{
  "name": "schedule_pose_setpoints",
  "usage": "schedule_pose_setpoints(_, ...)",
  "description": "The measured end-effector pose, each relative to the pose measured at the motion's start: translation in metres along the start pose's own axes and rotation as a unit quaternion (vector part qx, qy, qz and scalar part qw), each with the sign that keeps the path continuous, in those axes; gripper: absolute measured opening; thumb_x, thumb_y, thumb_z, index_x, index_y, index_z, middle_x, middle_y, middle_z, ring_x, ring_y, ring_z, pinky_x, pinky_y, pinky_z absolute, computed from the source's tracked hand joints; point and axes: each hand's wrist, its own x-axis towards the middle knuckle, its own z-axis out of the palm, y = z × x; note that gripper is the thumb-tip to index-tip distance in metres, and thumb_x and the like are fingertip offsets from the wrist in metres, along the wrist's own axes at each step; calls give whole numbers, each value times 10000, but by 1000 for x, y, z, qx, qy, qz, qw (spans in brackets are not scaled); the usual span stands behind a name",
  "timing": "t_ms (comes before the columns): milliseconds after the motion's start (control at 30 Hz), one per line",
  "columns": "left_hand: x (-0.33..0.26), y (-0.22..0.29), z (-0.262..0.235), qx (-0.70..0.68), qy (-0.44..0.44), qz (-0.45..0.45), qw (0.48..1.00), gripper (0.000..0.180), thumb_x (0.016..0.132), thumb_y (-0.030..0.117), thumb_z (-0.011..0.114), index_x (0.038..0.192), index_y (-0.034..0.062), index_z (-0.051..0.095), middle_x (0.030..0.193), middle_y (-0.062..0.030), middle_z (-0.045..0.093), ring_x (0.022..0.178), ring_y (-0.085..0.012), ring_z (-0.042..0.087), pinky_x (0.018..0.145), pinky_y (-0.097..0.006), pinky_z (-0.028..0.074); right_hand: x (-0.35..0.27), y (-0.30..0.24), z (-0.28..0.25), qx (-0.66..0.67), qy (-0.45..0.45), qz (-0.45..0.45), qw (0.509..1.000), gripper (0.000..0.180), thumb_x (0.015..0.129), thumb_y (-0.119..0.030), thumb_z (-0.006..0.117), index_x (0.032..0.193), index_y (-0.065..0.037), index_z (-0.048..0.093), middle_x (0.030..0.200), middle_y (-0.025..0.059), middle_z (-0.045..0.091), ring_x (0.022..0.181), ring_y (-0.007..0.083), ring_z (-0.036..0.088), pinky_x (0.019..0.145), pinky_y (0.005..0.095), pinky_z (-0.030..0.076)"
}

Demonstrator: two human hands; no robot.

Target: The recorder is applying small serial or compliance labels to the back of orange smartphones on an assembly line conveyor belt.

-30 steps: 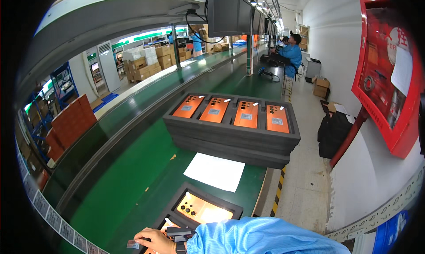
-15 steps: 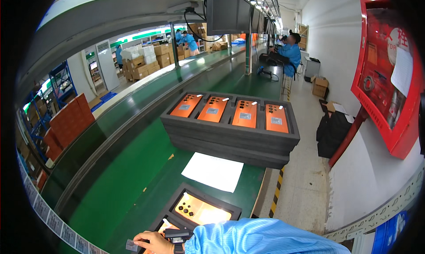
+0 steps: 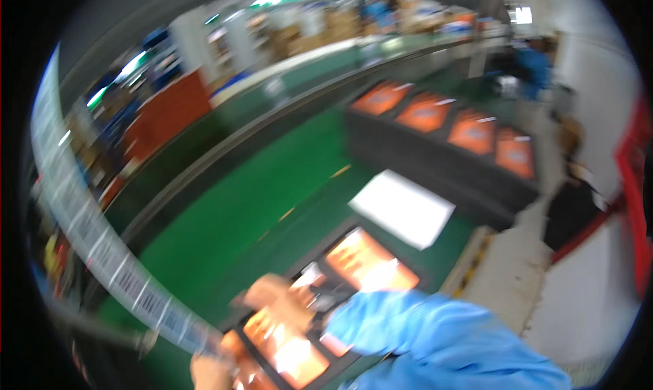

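4 far phones [image 3: 472,133], 3+ near phones [image 3: 291,352], 2 hands [image 3: 275,300], 1 sheet [image 3: 403,208], 1 label strip [image 3: 112,257].

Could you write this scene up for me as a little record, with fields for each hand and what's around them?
Left hand: at the lower end of a label strip; grip too blurred to tell
Right hand: over the near black tray; grip blurred
Near tray holds: orange phones
Far black tray: four more orange phones
Between trays: white sheet
Surface: green
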Motion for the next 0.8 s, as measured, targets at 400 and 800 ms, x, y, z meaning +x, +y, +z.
schedule_pose_setpoints(400, -57, 135, -98, -72, -55, -91, 992, 121, 642, 104, 562, 730, 20, 562, 837, -133, 572, 756, -262, 560, 711, -396, 456, -32, -46, 57, -522, -261, -102, 805, 91, 815, -61, 611, 877, 0, 636, 800, 94, 628, 668, 172, 589, 613, 293, 461)
schedule_pose_setpoints(800, -64, 168, -107, -138, -62, -115, 982, 101, 678, 146, 530, 673, 53, 569, 673, -70, 452, 660, -210, 474, 702, -357, 405, -47, -1, 74, -638, -387, -100, 658, 124, 794, -215, 653, 750, -102, 631, 691, -4, 607, 731, 181, 518, 767, 346, 309)
